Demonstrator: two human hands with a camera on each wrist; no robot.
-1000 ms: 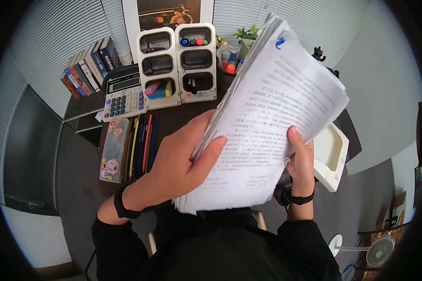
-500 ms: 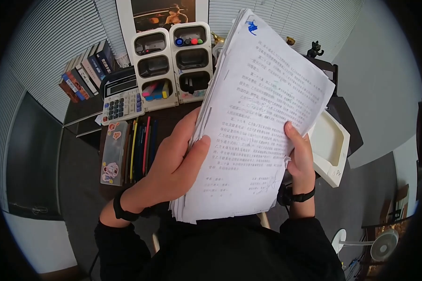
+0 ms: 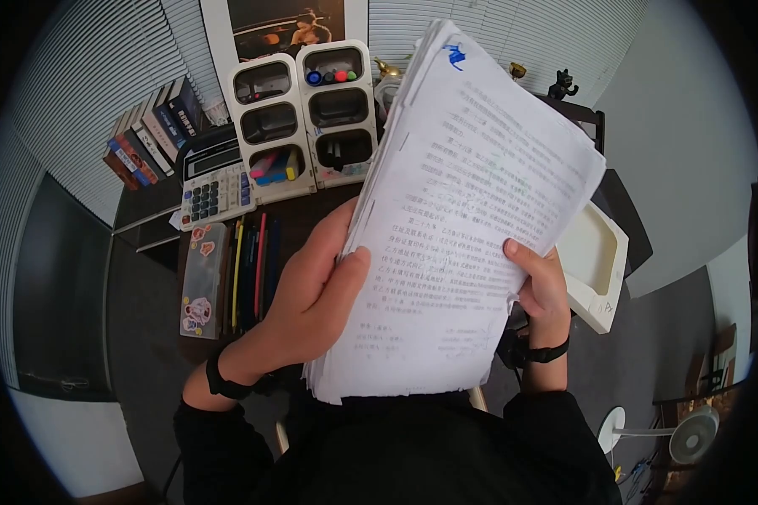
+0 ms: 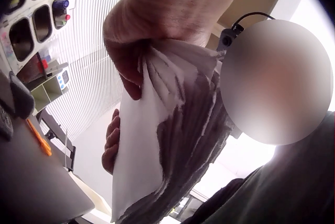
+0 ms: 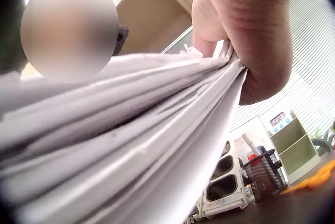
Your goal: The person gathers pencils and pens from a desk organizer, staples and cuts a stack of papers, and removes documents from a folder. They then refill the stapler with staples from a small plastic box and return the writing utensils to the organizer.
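A thick stack of printed sheets (image 3: 455,227) is held up in front of the body, tilted, with a blue mark at its top corner. On its left edge the left hand (image 3: 316,295) grips it, thumb over the front page. The right hand (image 3: 541,278) pinches the opposite edge, thumb on the printed side. Seen from below in the left wrist view, the papers (image 4: 138,145) fan and bend under the left hand (image 4: 162,20). In the right wrist view, layered page edges (image 5: 120,124) run into the grasp of the right hand (image 5: 251,35).
Behind the papers stand a white organizer (image 3: 307,181) with pens, a calculator (image 3: 215,194) and a row of books (image 3: 147,139). A pencil case (image 3: 202,278) and several pencils (image 3: 248,269) lie at the left. A white tray (image 3: 602,295) is at the right; a fan (image 3: 693,438) is lower right.
Over the last second the stack has shifted left and turned its printed face more squarely to the head camera. Both hands have kept hold of it. The right thumb has moved slightly down and left.
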